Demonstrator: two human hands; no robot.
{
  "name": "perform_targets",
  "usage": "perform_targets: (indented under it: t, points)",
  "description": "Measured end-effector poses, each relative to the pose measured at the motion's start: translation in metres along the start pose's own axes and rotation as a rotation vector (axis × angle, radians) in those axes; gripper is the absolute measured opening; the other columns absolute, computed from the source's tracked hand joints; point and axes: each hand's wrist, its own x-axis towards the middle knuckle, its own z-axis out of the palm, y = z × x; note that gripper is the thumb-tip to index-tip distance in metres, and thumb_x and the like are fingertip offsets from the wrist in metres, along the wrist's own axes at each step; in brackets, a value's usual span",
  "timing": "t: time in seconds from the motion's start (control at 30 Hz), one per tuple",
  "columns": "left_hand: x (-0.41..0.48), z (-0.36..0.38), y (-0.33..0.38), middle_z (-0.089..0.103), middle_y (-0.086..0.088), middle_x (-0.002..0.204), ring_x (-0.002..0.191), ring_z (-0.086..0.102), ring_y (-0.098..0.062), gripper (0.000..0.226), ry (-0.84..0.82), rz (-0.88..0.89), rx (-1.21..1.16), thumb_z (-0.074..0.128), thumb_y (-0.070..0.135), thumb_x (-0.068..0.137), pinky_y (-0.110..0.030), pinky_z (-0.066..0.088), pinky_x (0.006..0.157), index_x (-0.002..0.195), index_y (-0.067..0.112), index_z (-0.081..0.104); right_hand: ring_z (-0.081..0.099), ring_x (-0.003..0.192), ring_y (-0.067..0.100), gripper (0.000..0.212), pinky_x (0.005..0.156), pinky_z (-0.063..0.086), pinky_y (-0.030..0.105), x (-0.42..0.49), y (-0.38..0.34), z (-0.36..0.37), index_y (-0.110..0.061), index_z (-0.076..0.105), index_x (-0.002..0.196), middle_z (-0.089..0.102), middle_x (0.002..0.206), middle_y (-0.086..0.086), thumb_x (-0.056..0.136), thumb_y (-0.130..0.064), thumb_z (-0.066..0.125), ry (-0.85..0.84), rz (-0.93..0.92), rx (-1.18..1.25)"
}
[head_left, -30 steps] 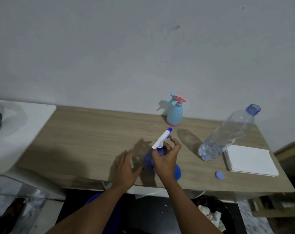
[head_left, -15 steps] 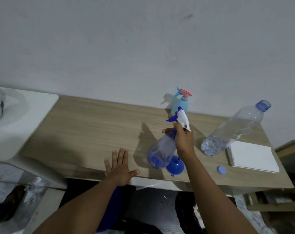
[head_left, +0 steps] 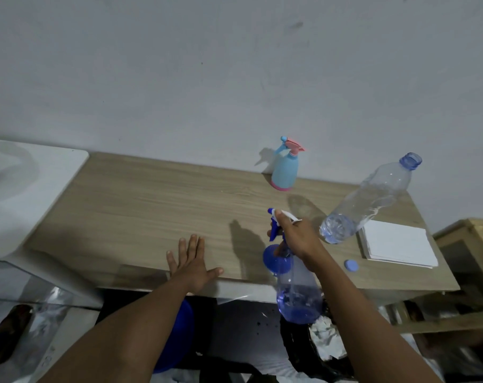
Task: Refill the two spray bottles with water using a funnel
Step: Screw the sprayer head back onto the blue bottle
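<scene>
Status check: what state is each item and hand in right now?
Translucent blue spray bottle: lifted, sprayer on, partly filled.
Right hand: grips its sprayer head.
Left hand: flat on wooden table.
Blue plastic funnel: lying on table.
Pale-blue pink-topped spray bottle: upright, sprayer on.
Clear plastic water bottle: uncapped, nearly empty.
Round blue cap: off, on table.

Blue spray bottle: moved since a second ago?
Yes. The right hand has lifted the blue spray bottle off the table; its body now hangs past the front edge, nearer the person than the funnel.

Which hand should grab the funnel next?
Left, probably. The left hand lies open on the table near the funnel; the right hand grips the blue spray bottle.
</scene>
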Motion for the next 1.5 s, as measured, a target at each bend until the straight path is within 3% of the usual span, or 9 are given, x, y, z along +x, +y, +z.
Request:
perform_targets:
  t: [0.1, 0.23, 0.53, 0.67, 0.87, 0.97, 1.1, 1.27, 1.5]
  points:
    - [0.001, 0.001, 0.000, -0.044, 0.003, 0.152, 0.139, -0.041, -0.026, 0.110, -0.002, -0.002, 0.001, 0.038, 0.081, 0.083, -0.059, -0.022, 0.112, 0.149, 0.025, -0.030, 0.070, 0.057, 0.039, 0.057, 0.053, 0.051, 0.030, -0.003, 0.018, -0.001, -0.001, 0.066, 0.087, 0.072, 0.080, 0.024, 0.099, -0.053, 0.045, -0.010, 0.047, -0.057]
    - [0.002, 0.002, 0.000, -0.043, 0.004, 0.152, 0.140, -0.041, -0.025, 0.110, 0.009, -0.005, -0.001, 0.038, 0.082, 0.082, -0.059, -0.023, 0.111, 0.149, 0.026, -0.030, 0.069, 0.052, 0.034, 0.062, 0.056, 0.050, 0.035, -0.011, 0.026, -0.003, 0.010, 0.059, 0.116, 0.068, 0.084, 0.035, 0.102, -0.048, 0.043, -0.017, 0.045, -0.059]
    - [0.002, 0.002, 0.000, -0.044, 0.003, 0.151, 0.140, -0.041, -0.026, 0.110, 0.000, 0.000, 0.008, 0.036, 0.082, 0.082, -0.060, -0.022, 0.112, 0.148, 0.025, -0.031, 0.070, 0.058, 0.044, 0.045, 0.052, 0.050, 0.034, -0.018, 0.029, -0.003, -0.016, 0.069, 0.111, 0.068, 0.078, 0.025, 0.100, -0.052, 0.044, -0.051, 0.069, -0.015]
    - [0.002, 0.002, 0.000, -0.045, 0.004, 0.151, 0.139, -0.041, -0.025, 0.109, -0.008, -0.003, 0.005, 0.036, 0.082, 0.082, -0.059, -0.022, 0.112, 0.148, 0.026, -0.031, 0.071, 0.058, 0.038, 0.032, 0.058, 0.061, 0.044, -0.012, 0.035, -0.008, -0.025, 0.060, 0.082, 0.067, 0.089, 0.026, 0.100, -0.044, 0.041, 0.072, 0.148, -0.242]
    - [0.001, 0.002, 0.000, -0.045, 0.004, 0.150, 0.139, -0.042, -0.025, 0.109, 0.003, 0.006, -0.011, 0.036, 0.082, 0.083, -0.061, -0.020, 0.112, 0.148, 0.025, -0.031, 0.072, 0.060, 0.036, 0.032, 0.053, 0.056, 0.035, -0.009, 0.039, -0.020, -0.014, 0.058, 0.116, 0.066, 0.095, 0.024, 0.101, -0.039, 0.043, 0.105, 0.184, -0.244]
    - [0.001, 0.004, -0.001, -0.040, 0.003, 0.154, 0.141, -0.039, -0.025, 0.112, 0.048, 0.015, -0.026, 0.039, 0.083, 0.080, -0.062, -0.018, 0.113, 0.151, 0.025, -0.027, 0.069, 0.056, 0.032, 0.037, 0.047, 0.051, 0.030, -0.011, 0.029, -0.017, -0.019, 0.060, 0.120, 0.064, 0.097, 0.015, 0.097, -0.045, 0.047, 0.135, 0.181, 0.012]
    - [0.006, -0.006, -0.001, -0.029, 0.005, 0.160, 0.146, -0.030, -0.024, 0.131, 0.133, 0.002, -0.059, 0.050, 0.091, 0.062, -0.061, -0.015, 0.115, 0.154, 0.027, -0.018, 0.069, 0.057, 0.034, 0.024, 0.053, 0.052, 0.034, -0.002, 0.006, -0.015, -0.017, 0.055, 0.112, 0.057, 0.090, 0.013, 0.097, -0.034, 0.048, 0.180, 0.059, 0.180]
    - [0.022, -0.030, 0.009, -0.039, 0.003, 0.155, 0.142, -0.037, -0.027, 0.155, 0.030, -0.059, -0.061, 0.056, 0.097, 0.041, -0.064, -0.019, 0.112, 0.150, 0.025, -0.027, 0.074, 0.080, 0.025, 0.022, 0.067, 0.057, 0.044, 0.032, -0.031, -0.016, -0.012, 0.057, 0.098, 0.070, 0.091, 0.013, 0.097, -0.034, 0.059, 0.325, -0.202, 0.117]
    - [0.037, -0.041, 0.016, -0.054, 0.003, 0.144, 0.134, -0.048, -0.033, 0.165, -0.111, -0.105, -0.019, 0.062, 0.095, 0.033, -0.071, -0.021, 0.105, 0.141, 0.027, -0.042, 0.056, 0.065, 0.009, 0.016, 0.063, 0.046, 0.027, 0.105, -0.070, -0.008, -0.012, 0.074, 0.091, 0.069, 0.078, 0.001, 0.091, -0.028, 0.068, 0.336, -0.389, -0.126]
